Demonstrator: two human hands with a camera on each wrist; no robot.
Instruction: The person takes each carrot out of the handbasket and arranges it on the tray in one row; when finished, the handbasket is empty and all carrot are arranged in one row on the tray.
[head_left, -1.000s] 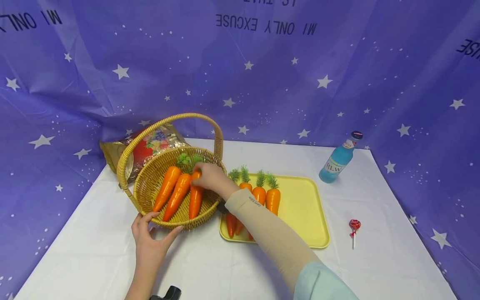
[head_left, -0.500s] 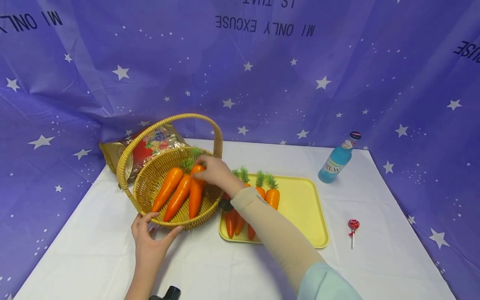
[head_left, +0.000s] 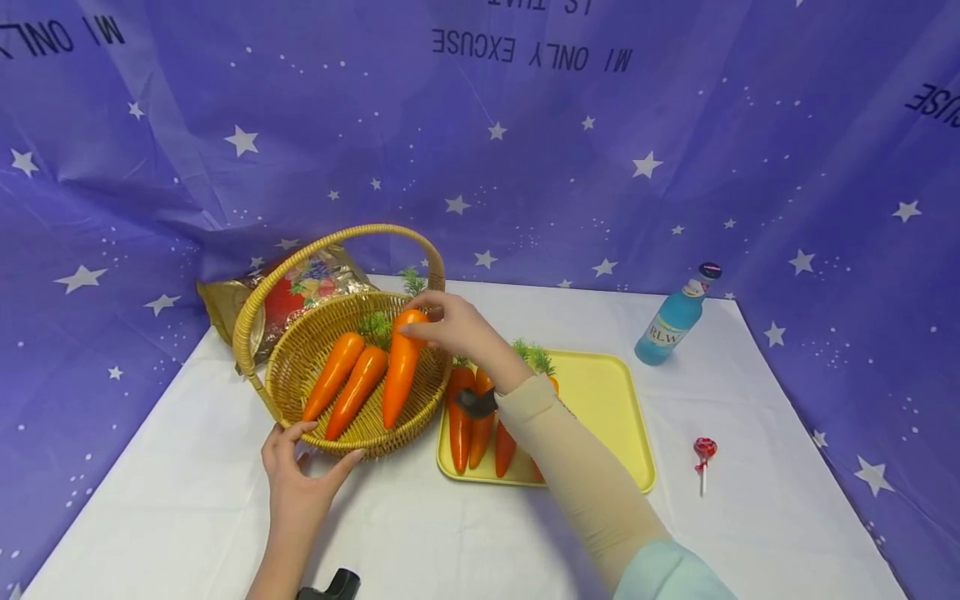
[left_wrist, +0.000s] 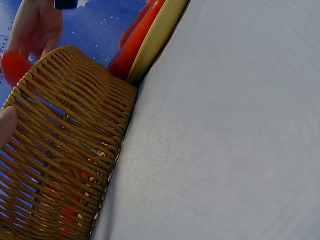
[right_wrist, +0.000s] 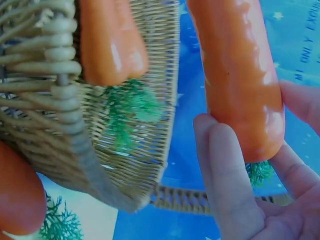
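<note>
Pinching glossy tapered carrot, woven basket

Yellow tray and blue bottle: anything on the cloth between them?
Nothing. In the head view the white tablecloth is bare between the yellow tray and the blue bottle. The lollipop lies nearer, off that line.

My right sleeve hides most of the tray's carrots; the basket covers half the snack bag.
</note>
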